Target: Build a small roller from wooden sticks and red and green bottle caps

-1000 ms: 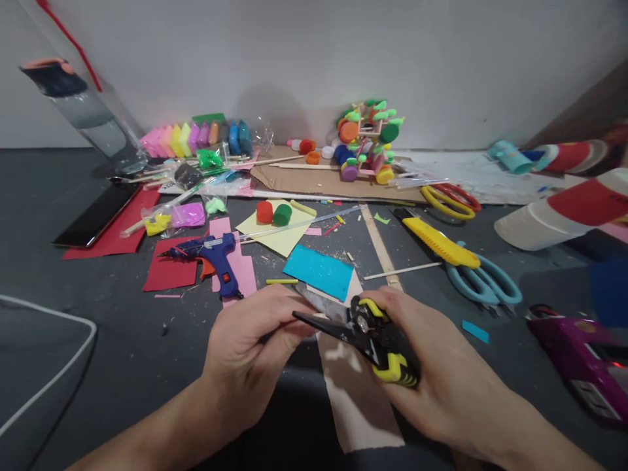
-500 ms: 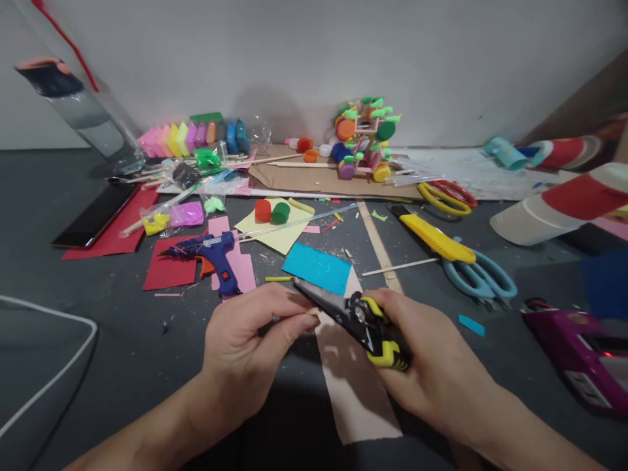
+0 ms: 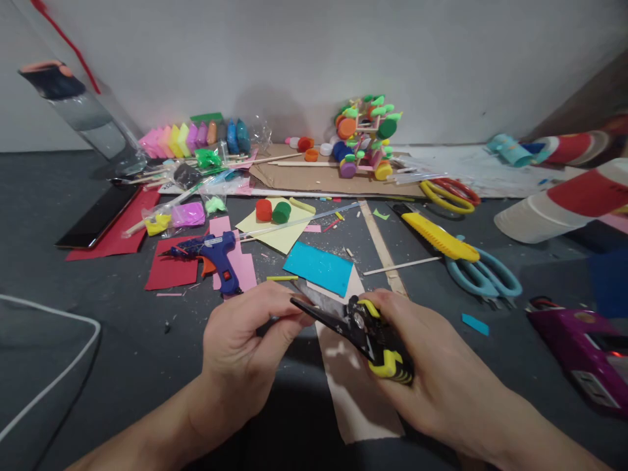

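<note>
My right hand (image 3: 432, 353) grips a pair of shears (image 3: 360, 320) with black and yellow handles. The shears' blades are parted and point left, reaching the fingertips of my left hand (image 3: 250, 343). Thumb and forefinger of that left hand are pinched together; whatever they hold is hidden behind the fingers and the blades. Under the shears lies a pale pink paper strip (image 3: 366, 405). A blue paper piece (image 3: 321, 267) and a short yellow stick (image 3: 282, 279) lie just beyond the blades.
A blue glue gun (image 3: 223, 261) rests on red and pink paper at left. To the right are a yellow cutter knife (image 3: 439, 235), blue-handled scissors (image 3: 483, 275) and a paper cup (image 3: 530, 212). A colourful model (image 3: 366, 137) stands at the back; a bottle (image 3: 93, 118) stands back left.
The shears' blades have spread apart, with the black one lower now. A small pale tip that showed at my left fingertips is out of sight. Both hands stay nearly in place.
</note>
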`<action>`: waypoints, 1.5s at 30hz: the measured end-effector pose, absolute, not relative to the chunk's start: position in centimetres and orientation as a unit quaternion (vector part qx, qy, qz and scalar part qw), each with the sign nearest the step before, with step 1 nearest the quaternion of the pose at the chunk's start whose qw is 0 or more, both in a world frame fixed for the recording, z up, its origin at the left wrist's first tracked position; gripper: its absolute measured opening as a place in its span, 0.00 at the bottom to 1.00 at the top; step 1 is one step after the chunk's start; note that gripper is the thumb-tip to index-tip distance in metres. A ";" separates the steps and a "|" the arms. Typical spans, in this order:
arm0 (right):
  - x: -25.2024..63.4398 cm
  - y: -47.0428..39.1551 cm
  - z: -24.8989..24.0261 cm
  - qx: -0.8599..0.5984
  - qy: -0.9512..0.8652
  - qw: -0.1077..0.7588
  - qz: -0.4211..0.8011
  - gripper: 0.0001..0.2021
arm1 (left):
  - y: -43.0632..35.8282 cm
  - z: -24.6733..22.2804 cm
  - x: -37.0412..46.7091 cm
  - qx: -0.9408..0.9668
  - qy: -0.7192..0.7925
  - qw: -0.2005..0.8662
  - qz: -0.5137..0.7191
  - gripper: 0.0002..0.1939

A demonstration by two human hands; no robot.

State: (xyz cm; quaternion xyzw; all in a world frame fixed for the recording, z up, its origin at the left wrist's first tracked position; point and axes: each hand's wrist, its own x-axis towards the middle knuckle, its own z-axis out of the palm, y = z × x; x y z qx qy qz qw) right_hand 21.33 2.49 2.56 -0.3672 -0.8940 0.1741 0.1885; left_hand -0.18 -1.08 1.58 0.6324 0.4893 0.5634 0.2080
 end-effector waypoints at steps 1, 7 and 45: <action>21.4 2.5 2.5 -0.367 -0.896 0.190 0.166 0.10 | -1.1 1.7 -0.1 0.634 0.495 0.207 0.557 0.15; 21.6 2.4 2.3 -0.377 -0.891 0.203 0.147 0.06 | -1.2 1.9 0.0 0.627 0.502 0.207 0.558 0.12; 22.2 3.1 2.7 -0.364 -0.898 0.189 0.161 0.11 | -0.6 2.0 -0.5 0.666 0.449 0.266 0.533 0.15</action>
